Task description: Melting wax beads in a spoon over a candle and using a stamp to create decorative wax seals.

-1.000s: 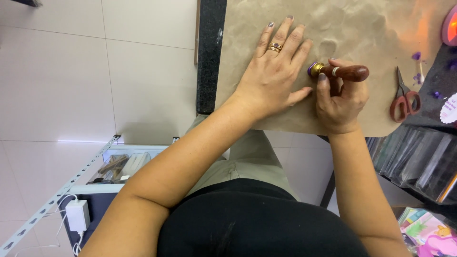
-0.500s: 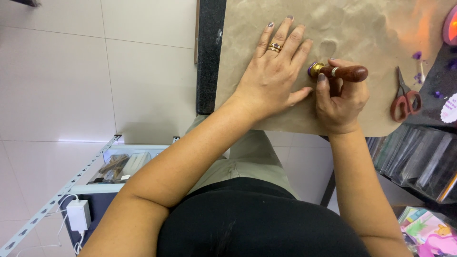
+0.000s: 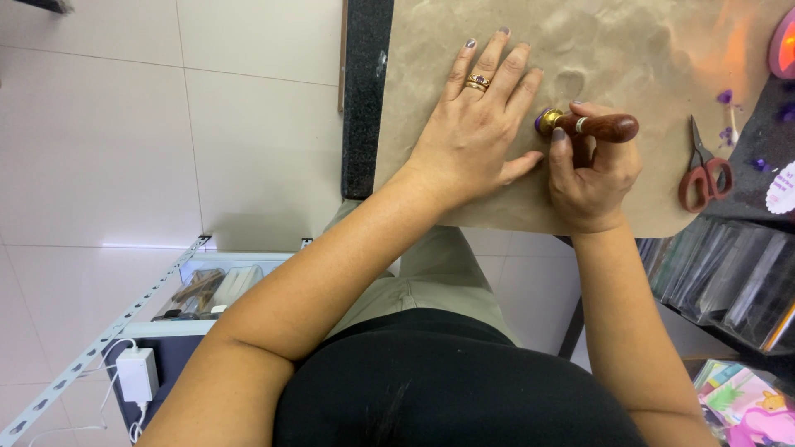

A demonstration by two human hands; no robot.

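- Hands: we find the left hand (image 3: 476, 136) flat, fingers spread, palm down on the tan sheet (image 3: 629, 50); the right hand (image 3: 592, 174) is closed round the wooden handle of a wax seal stamp (image 3: 590, 126).
- Location: the stamp lies low over the sheet, just beside the left hand's fingers, brass head (image 3: 546, 121) nearest them. We cannot tell whether the head touches the sheet.
- Orientation: in our judgement its long axis runs roughly across the frame, nearly level with the sheet; head points toward the left hand, handle end toward the red-handled scissors (image 3: 704, 170).
- Risk, smearing: purple traces show at the head; a sideways drag could mark the sheet or the adjacent fingers.
- Risk, shifting: should the left hand lift, the sheet could slide or buckle.
- Risk, grip: held near one end, the stamp could roll or tip.
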